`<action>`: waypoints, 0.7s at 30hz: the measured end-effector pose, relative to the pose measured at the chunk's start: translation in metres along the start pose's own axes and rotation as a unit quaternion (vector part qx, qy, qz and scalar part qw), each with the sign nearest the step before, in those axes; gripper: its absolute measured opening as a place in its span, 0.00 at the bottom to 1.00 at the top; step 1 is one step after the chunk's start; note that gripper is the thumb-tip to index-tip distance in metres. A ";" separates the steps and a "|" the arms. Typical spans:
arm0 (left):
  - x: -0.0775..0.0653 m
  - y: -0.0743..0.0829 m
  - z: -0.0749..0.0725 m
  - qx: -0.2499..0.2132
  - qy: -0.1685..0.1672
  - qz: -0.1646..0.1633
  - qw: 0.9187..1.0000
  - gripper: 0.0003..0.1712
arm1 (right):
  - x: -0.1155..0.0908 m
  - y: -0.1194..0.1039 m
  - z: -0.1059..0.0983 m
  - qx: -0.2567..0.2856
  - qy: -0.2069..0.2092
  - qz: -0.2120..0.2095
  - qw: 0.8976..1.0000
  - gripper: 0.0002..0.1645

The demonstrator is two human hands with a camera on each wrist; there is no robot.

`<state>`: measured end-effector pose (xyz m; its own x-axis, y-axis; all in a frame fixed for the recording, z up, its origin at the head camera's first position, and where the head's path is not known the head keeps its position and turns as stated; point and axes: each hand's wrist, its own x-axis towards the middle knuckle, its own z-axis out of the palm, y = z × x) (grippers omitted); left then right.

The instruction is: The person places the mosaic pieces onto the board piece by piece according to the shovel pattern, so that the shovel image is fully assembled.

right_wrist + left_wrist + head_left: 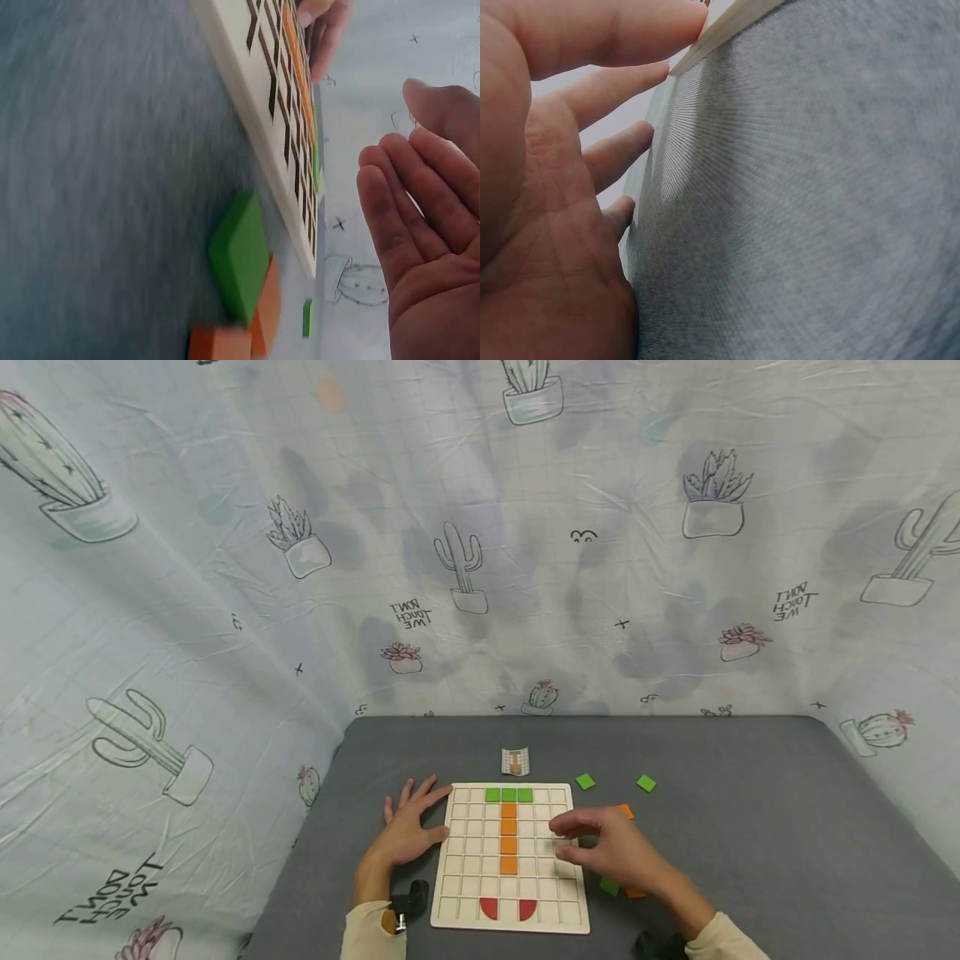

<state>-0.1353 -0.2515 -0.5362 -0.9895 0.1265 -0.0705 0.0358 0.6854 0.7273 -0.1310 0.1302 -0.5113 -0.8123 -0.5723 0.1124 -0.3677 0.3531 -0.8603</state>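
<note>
A pale wooden grid board (465,887) lies flat on the grey table. Three green squares (509,795) fill cells of its top row, and several orange squares (508,845) run down below the middle one. Near the bottom sit two red quarter-circle pieces, one left (489,907) and one right (527,909). My left hand (407,833) has its fingers spread, with thumb and index fingertip at the board's left edge. Above the board's right side hovers my right hand (611,847), fingers loosely bent and nothing between them, as the right wrist view also shows.
A small printed picture card (515,762) lies behind the board. Two loose green squares (585,782) (647,783) are at the back right. Beside the board's right edge lie a green piece (240,259) and orange pieces (219,345), partly under my right arm. A patterned curtain (570,610) surrounds the table.
</note>
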 end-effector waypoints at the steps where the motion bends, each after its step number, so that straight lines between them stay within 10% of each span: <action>1: 0.000 0.000 0.000 0.000 0.000 -0.001 1.000 0.41 | 0.000 0.002 -0.002 -0.002 0.002 0.002 1.000 0.22; 21: 0.000 0.001 0.001 0.001 0.003 -0.003 1.000 0.41 | -0.013 0.035 -0.051 -0.040 0.014 -0.015 0.999 0.26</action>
<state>-0.1351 -0.2502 -0.5355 -0.9905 0.1178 -0.0704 0.0302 0.6876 0.7254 -0.1562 0.1880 -0.5180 -0.8118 -0.5636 0.1527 -0.4265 0.3938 -0.8142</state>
